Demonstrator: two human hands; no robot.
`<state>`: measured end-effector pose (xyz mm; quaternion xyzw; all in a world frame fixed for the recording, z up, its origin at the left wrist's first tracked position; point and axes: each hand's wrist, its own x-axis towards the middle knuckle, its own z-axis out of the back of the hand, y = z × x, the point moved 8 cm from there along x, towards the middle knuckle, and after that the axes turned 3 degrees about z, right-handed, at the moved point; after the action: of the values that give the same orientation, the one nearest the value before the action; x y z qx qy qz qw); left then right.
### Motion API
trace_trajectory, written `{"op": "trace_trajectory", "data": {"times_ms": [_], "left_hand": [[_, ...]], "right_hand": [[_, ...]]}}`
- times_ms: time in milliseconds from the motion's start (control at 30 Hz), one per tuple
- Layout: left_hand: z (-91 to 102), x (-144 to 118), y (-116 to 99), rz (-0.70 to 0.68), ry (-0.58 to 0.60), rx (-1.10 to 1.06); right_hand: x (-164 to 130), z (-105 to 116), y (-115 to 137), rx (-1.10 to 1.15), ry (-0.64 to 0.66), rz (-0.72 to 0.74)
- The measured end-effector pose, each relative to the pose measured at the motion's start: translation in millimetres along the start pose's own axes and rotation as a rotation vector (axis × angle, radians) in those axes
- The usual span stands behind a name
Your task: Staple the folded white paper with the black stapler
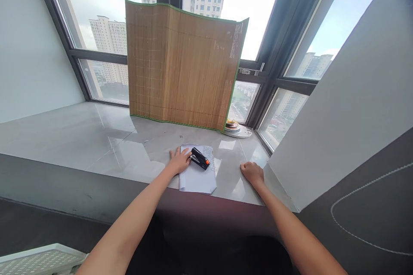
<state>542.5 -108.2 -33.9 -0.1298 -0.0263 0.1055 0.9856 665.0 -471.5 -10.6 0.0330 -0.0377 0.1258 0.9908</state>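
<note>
A white sheet of paper [197,176] lies on the grey stone sill [80,137] near its front edge. A black stapler [200,158] with an orange end rests on the paper's upper part. My left hand [179,160] lies flat on the paper's left edge, fingers spread, fingertips touching the stapler's near end. My right hand [252,172] rests on the bare sill to the right of the paper, fingers curled under, holding nothing.
A folded bamboo mat [180,66] with green edging stands upright against the window behind the paper. A small stack of plates [232,126] sits at its right foot. Walls close in on both sides; a white slatted object [38,260] is at lower left.
</note>
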Motion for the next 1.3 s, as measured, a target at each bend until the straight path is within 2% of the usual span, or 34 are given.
{"op": "trace_trajectory", "data": {"times_ms": [300, 433, 567, 667, 733, 800, 900, 967, 1067, 1300], "left_hand": [[2.4, 4, 13, -0.002, -0.029, -0.164], [13.6, 1, 19, 0.027, -0.129, -0.234], [14.5, -1, 14, -0.019, -0.116, -0.235], [11.9, -1, 8, -0.047, -0.095, -0.220], [10.8, -1, 6, -0.057, -0.085, -0.202], [11.0, -1, 3, -0.070, -0.078, -0.187], [12.2, -3, 2, -0.073, -0.071, -0.164], [12.7, -4, 2, -0.066, -0.065, -0.146], [12.4, -5, 1, -0.067, -0.052, -0.130], [13.3, -5, 1, -0.057, -0.041, -0.128]], "right_hand": [[6, -7, -4, 0.032, -0.025, 0.020], [8, -10, -8, 0.058, -0.055, 0.026], [9, -9, -8, 0.089, -0.088, 0.054], [4, -2, 14, 0.263, -0.174, 0.130], [-4, 7, 46, 0.570, -0.274, 0.254], [-13, 12, 87, 0.839, -0.318, 0.433], [-23, 11, 143, 0.880, -0.328, 0.596], [-23, 6, 163, 0.845, -0.324, 0.622], [-22, 2, 172, 0.874, -0.292, 0.641], [-28, 14, 161, 0.974, -0.340, 0.623]]}}
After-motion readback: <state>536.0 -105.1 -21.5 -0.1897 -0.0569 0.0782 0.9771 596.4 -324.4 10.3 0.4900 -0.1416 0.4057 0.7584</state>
